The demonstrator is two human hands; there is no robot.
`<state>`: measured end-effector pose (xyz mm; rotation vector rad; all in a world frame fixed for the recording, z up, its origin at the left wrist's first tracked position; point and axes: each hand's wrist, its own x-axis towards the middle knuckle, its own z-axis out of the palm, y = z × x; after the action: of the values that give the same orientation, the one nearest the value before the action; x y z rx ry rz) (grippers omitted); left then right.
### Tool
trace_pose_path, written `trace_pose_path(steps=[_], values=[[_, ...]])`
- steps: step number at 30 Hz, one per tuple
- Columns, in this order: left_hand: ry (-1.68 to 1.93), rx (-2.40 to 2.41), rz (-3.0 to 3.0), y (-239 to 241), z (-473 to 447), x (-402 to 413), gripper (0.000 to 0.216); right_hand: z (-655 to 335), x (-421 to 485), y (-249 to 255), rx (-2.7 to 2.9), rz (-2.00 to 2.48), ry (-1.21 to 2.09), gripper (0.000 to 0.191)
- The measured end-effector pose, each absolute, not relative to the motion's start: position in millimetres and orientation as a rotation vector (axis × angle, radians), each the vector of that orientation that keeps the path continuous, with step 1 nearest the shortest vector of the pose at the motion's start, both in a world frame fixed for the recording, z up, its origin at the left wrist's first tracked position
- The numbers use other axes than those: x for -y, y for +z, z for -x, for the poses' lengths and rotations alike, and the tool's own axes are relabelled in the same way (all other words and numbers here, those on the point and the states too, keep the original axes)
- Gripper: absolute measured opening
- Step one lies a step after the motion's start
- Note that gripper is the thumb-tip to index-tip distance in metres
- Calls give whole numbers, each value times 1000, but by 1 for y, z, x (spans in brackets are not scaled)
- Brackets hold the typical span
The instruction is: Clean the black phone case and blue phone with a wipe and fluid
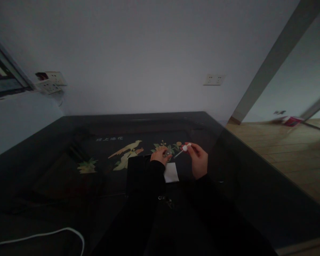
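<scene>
My left hand (158, 155) is closed around a small clear container (169, 154), apparently a glass bottle, low over the dark table. To its right, my right hand (199, 160) pinches the white top of a dropper (187, 147). Its thin pale stem slants down and left toward the container, with the tip apart from it. A white sheet, paper or tissue (171, 173), lies just below my left hand. Beside my left wrist is a black flat object (135, 170), partly hidden by the sleeve.
The dark glossy table (53, 142) carries pictures of a bird and flowers. A white cable (50, 233) curves across its near left part. Wall sockets (213, 79) are on the wall behind. A pink and white box (292, 121) stands on the wooden floor at right.
</scene>
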<state>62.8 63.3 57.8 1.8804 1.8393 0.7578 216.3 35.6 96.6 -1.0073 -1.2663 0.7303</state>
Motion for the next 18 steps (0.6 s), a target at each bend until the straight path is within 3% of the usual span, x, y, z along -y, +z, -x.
trace_pose_path(steps=[5, 18], values=[[734, -1853, -1905, 56, -63, -65, 39, -208, -25, 68, 1348, 1054, 784, 23], [720, -1861, -1901, 52, -61, -64, 41, -200, -19, 66, 1501, 1076, 654, 17]])
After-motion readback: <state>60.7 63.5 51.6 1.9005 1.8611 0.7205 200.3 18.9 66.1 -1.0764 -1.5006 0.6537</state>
